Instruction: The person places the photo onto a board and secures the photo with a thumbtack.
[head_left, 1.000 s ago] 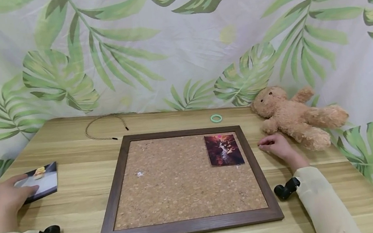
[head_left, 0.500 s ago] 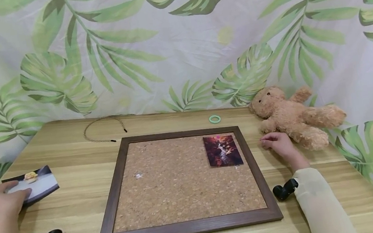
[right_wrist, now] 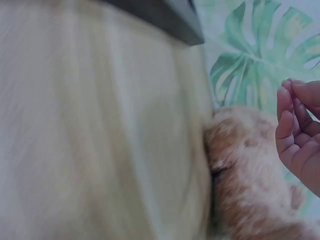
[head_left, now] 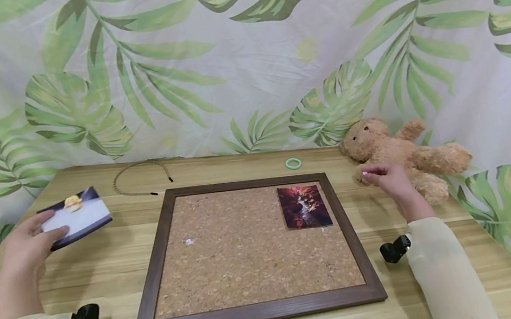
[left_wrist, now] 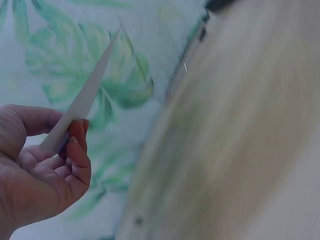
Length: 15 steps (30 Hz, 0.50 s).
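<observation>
My left hand grips a photo by its near-left edge, thumb on top. A small yellow figure shows on the photo's pale ground, and it is tilted above the table's left side. In the left wrist view the photo appears nearly edge-on. At the right, my right hand pinches a small pink pushpin between thumb and fingertips, raised in front of the teddy bear. Between the hands lies a framed corkboard. A dark red photo hangs at its upper right under a pink pushpin.
Behind the corkboard lie a thin chain with black ends and a mint-green ring. The wooden table ends at a leaf-print cloth. White worn marks show on the cork.
My left hand has lifted the photo up and to the right. My right hand has risen off the table, and the pink pushpin now shows at its fingertips.
</observation>
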Each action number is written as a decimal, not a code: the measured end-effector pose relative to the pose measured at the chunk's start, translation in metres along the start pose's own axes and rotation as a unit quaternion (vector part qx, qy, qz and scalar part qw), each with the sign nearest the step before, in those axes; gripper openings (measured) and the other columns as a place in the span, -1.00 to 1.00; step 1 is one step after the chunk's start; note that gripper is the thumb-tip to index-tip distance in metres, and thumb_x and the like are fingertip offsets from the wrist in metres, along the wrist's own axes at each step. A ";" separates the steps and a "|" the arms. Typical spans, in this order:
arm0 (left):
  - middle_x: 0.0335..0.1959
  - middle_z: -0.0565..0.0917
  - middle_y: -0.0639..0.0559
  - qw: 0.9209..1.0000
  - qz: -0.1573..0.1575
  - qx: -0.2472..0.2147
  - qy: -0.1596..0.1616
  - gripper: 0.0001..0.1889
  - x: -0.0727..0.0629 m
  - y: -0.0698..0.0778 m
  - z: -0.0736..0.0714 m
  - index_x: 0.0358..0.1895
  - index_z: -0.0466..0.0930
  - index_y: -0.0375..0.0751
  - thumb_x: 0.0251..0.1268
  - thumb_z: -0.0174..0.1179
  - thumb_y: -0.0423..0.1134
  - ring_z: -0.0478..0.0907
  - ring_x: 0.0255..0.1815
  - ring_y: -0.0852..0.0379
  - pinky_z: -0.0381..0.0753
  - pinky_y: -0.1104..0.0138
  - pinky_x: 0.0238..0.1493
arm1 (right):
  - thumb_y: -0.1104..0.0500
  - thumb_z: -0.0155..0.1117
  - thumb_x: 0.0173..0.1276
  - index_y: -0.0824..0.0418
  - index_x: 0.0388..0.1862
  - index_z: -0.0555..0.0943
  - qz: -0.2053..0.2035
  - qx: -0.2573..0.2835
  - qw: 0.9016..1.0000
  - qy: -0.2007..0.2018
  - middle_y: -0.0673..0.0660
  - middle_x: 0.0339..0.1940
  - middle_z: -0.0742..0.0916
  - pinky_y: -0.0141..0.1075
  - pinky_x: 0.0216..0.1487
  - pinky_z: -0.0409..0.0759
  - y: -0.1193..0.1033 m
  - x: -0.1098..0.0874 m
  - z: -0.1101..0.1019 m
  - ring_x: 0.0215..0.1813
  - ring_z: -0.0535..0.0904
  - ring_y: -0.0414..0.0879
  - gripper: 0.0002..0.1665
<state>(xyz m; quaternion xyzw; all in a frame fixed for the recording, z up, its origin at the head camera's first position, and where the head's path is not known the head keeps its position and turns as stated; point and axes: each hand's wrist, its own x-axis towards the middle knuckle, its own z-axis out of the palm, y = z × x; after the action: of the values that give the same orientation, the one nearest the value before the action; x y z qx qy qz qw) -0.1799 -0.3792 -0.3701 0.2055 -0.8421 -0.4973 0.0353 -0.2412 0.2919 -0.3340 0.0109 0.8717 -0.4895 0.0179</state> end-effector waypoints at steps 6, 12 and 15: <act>0.21 0.02 -0.46 0.994 0.078 -0.052 -0.049 -0.28 -0.026 0.059 0.034 0.33 0.00 0.04 0.10 0.14 -0.10 0.32 -0.04 0.10 0.37 0.48 -0.24 | 0.09 0.03 0.29 0.36 -0.05 0.48 -0.052 -0.043 0.997 0.028 0.29 -0.18 0.56 -0.28 -0.32 0.43 -0.017 0.007 0.011 -0.23 0.47 -0.04 -0.60; 0.12 0.19 -0.48 0.984 0.114 -0.099 -0.091 -0.26 -0.032 0.091 0.067 0.32 0.03 -0.03 0.06 0.20 -0.19 0.38 -0.36 0.43 0.38 0.54 -0.32 | 0.11 0.09 0.25 0.37 -0.08 0.51 -0.079 -0.009 0.995 0.068 0.24 -0.25 0.59 -0.38 -0.38 0.43 -0.036 0.017 0.033 -0.29 0.49 -0.09 -0.62; 0.12 0.19 -0.46 0.979 0.108 -0.127 -0.113 -0.26 -0.036 0.104 0.085 0.32 0.04 -0.06 0.05 0.21 -0.23 0.42 -0.38 0.38 0.40 0.51 -0.31 | 0.17 0.11 0.24 0.37 -0.10 0.53 -0.093 0.015 0.993 0.074 0.25 -0.27 0.60 -0.36 -0.35 0.43 -0.045 0.021 0.046 -0.30 0.49 -0.08 -0.67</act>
<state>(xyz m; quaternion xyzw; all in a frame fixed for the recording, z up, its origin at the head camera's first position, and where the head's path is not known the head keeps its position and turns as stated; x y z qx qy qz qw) -0.2022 -0.2514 -0.3191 0.0495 -0.7879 -0.6135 0.0193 -0.2626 0.2296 -0.3204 -0.0343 0.8606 -0.4996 -0.0923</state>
